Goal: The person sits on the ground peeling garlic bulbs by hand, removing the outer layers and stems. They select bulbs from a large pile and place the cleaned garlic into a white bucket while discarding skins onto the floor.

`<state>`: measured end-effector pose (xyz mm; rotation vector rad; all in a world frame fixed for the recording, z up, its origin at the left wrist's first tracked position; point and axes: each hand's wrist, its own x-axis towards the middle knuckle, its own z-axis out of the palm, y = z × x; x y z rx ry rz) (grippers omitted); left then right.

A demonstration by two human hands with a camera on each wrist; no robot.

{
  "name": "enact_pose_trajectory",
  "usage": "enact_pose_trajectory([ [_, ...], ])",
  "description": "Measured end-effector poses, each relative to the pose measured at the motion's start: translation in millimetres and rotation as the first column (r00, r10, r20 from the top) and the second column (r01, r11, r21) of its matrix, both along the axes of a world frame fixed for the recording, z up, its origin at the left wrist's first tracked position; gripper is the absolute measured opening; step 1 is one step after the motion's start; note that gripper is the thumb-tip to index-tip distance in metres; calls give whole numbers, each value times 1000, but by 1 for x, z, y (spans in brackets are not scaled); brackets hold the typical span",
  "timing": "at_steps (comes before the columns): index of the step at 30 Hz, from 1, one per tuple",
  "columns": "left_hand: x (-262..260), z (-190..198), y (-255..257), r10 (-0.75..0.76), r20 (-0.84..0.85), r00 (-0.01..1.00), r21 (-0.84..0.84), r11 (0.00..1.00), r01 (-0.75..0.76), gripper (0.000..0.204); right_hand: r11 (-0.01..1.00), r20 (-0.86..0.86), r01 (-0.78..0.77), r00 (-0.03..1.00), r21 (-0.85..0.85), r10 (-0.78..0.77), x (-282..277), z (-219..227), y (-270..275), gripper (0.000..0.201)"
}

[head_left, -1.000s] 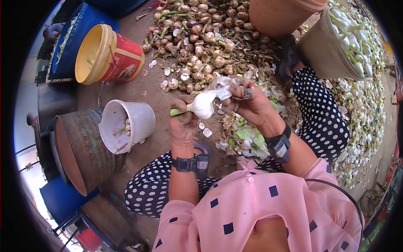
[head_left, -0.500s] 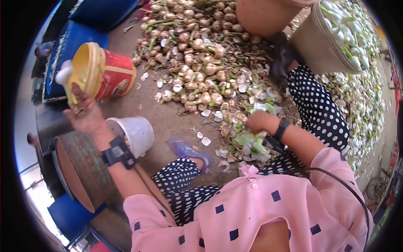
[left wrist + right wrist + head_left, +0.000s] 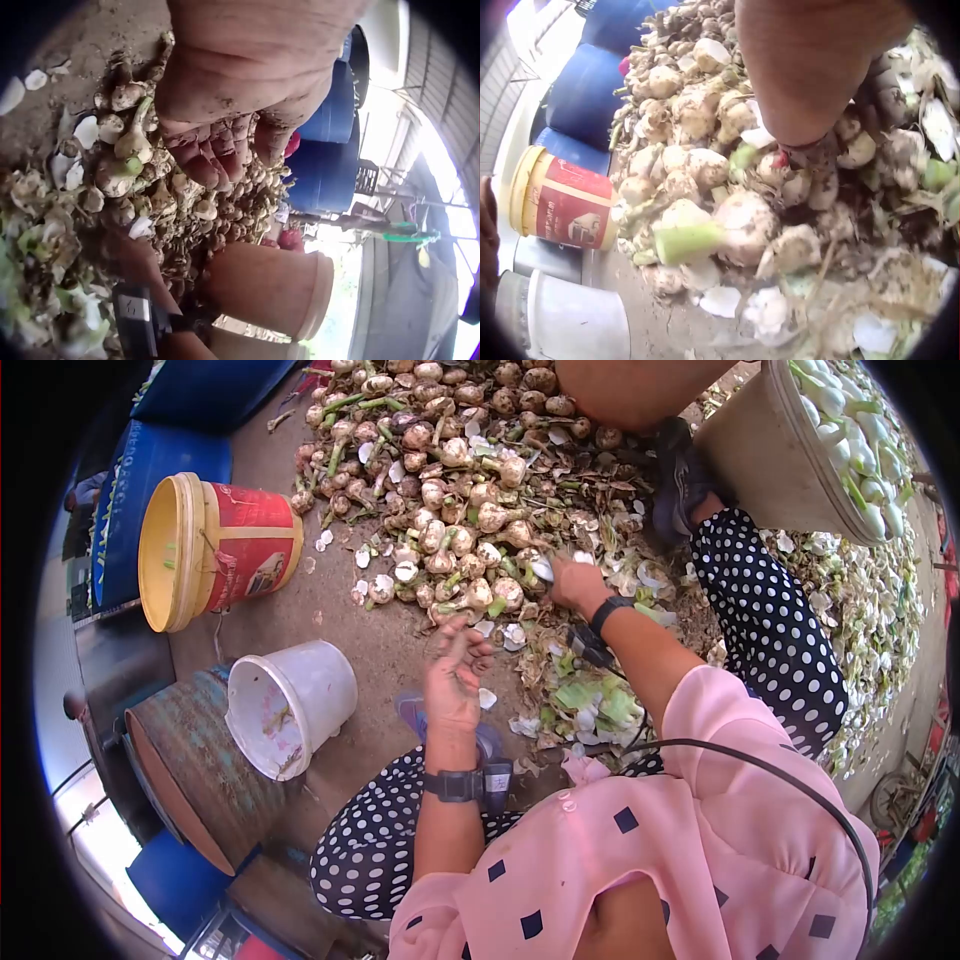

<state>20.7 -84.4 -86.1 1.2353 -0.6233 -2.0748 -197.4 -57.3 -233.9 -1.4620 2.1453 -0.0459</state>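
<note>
Unpeeled bulbs with cut green stems lie in a heap [image 3: 437, 493]. The left hand [image 3: 457, 685] hovers at the heap's near edge, palm turned up, fingers loosely bent and holding nothing; its curled fingers also show in the left wrist view [image 3: 225, 127]. At the heap's right side, the right hand [image 3: 582, 584] reaches down among bulbs and peelings, beside a small whitish piece [image 3: 541, 568] that I cannot identify. In the right wrist view the right hand [image 3: 810, 75] covers its own fingertips, near a large bulb [image 3: 746, 226] with a thick green stem.
A yellow-and-red bucket [image 3: 235, 550] and a white bucket [image 3: 318, 695] lie left, near a rusty drum [image 3: 215, 760] and blue barrels [image 3: 190, 470]. Upper right, a pale bucket [image 3: 775, 455] holds peeled bulbs. Peelings [image 3: 590, 705] lie between the person's legs.
Both hands were at a white bulb; the left hand then swung left with the bulb near its fingers by the yellow bucket. It is now back, empty, and the right hand has reached into the heap.
</note>
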Motion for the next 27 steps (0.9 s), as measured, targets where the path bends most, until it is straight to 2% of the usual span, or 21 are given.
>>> enact_pose_trajectory([
  [2, -4, 1, 4, -37, 45, 998, 2, 999, 37, 25, 983, -6, -124, 992, 137, 126, 2, 6, 23, 50],
  [3, -6, 2, 7, -76, 90, 993, 12, 997, 75, 26, 984, -11, -119, 993, 133, 122, 0, 14, 31, 50],
  [5, -9, 4, 16, -97, 73, 993, 9, 995, 97, 27, 930, 160, -58, 987, 363, -1, -6, 31, 47, 59],
  [6, -12, 9, 19, -112, 62, 992, 6, 994, 112, 28, 945, 245, 144, 944, 295, -221, -6, 40, 48, 50],
  [7, -17, 13, 24, -114, 56, 992, -4, 993, 114, 28, 947, 241, 148, 945, 285, -220, -8, 50, 51, 50],
  [8, -23, 18, 32, -161, 84, 983, 37, 987, 158, 28, 898, 650, 320, 621, 301, -439, -11, 61, 54, 42],
  [9, -30, 26, 39, -208, 110, 972, 75, 977, 200, 29, 812, 874, 436, 103, 389, -475, -11, 89, 54, 34],
  [11, -42, 42, 51, -252, 110, 962, 94, 966, 242, 33, 823, 952, 503, 2, 265, -308, -4, 133, 58, 27],
  [13, -50, 55, 61, -235, -198, 952, 185, 945, 271, 36, 851, 989, 504, -51, 145, -138, 13, 172, 67, 31],
  [14, -51, 58, 65, -243, -275, 930, 92, 956, 277, 35, 867, 991, 480, -58, 135, -122, 22, 194, 77, 33],
  [15, -50, 58, 68, -243, -279, 929, 81, 958, 275, 35, 881, 992, 454, -68, 129, -111, 28, 213, 87, 35],
  [16, -46, 58, 70, -219, -271, 937, 16, 973, 231, 33, 892, 979, 415, -162, 180, -122, 25, 213, 91, 40],
  [17, -41, 58, 73, -191, -263, 946, -51, 982, 184, 32, 907, 957, 418, -280, 51, 75, 18, 225, 99, 41],
  [19, -37, 91, 82, -179, -316, 932, -139, 980, 141, 28, 870, 946, 438, -312, 227, -90, 4, 214, 107, 38],
  [20, -35, 102, 85, -190, -283, 940, -236, 964, 124, 31, 904, 941, 427, 311, -13, -134, 3, 212, 113, 33],
  [21, -33, 111, 88, -203, -249, 947, -329, 937, 115, 35, 903, 941, 430, 312, -19, -129, 7, 217, 119, 33],
  [23, -28, 120, 91, -219, -286, 933, -360, 927, 107, 39, 850, 814, 465, 576, -249, -77, 17, 229, 126, 30],
  [24, -26, 120, 94, -213, -228, 950, -389, 914, 111, 41, 852, 982, 521, 182, -49, -55, 26, 246, 128, 35],
  [25, -22, 119, 96, -210, -166, 964, -416, 901, 124, 43, 851, 982, 523, 181, -49, -55, 36, 249, 128, 35],
  [26, -17, 115, 98, -234, 8, 972, -528, 825, 203, 46, 827, 996, 562, 78, -16, -34, 43, 252, 127, 36],
  [27, -18, 115, 99, -237, 6, 971, -535, 820, 204, 46, 804, 1000, 595, -22, 17, -5, 47, 255, 126, 37],
])
